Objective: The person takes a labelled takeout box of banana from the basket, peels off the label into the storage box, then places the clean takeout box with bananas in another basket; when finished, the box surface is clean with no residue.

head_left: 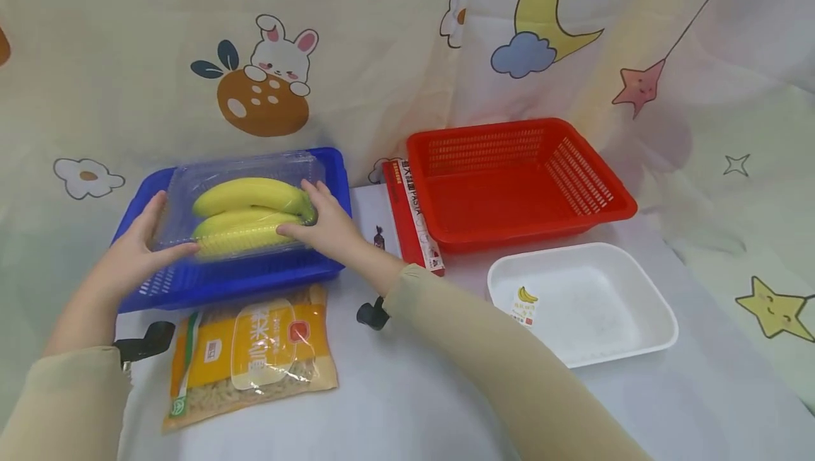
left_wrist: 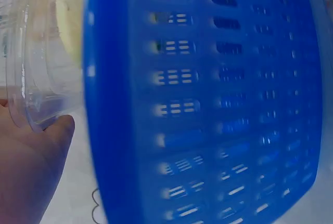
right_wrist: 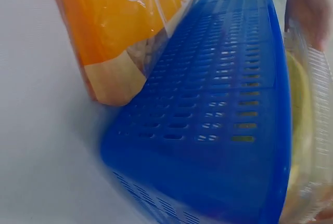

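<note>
A clear plastic box (head_left: 185,201) with yellow bananas (head_left: 251,196) inside is over the blue basket (head_left: 238,290), overlapping its rim in the head view. My left hand (head_left: 130,259) grips the box's left end, thumb along the near edge. At the right end my right hand (head_left: 334,228) holds it between thumb and fingers. In the left wrist view the left thumb (left_wrist: 60,130) lies against the box's clear rim (left_wrist: 23,94). The right wrist view shows the box (right_wrist: 320,104) at the basket's top edge, the right hand mostly out of frame.
An orange bag of pasta (head_left: 255,355) lies in front of the blue basket. To the right stand a red basket (head_left: 509,245) and a white tray (head_left: 662,319) with a banana label. A red pasta box (head_left: 404,220) lies beside the red basket. A printed curtain (head_left: 382,58) hangs behind.
</note>
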Motion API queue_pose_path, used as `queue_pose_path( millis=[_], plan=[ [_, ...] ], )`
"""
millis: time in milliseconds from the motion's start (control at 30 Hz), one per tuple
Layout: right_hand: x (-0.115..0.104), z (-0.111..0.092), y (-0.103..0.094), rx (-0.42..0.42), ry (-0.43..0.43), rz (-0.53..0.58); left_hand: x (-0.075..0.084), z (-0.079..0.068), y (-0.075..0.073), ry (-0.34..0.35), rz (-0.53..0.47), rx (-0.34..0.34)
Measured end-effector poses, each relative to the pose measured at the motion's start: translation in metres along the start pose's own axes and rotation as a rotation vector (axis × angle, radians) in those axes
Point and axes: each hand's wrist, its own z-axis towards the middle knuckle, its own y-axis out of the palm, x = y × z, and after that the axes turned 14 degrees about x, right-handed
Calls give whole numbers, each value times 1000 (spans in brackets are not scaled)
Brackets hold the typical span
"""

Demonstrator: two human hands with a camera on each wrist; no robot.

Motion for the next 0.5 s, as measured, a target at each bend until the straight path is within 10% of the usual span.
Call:
queue_pose_path(
  millis=[500],
  plan=[
    [2,6,21,-80,175,-129,-23,9,11,-59,53,-203]
  ],
)
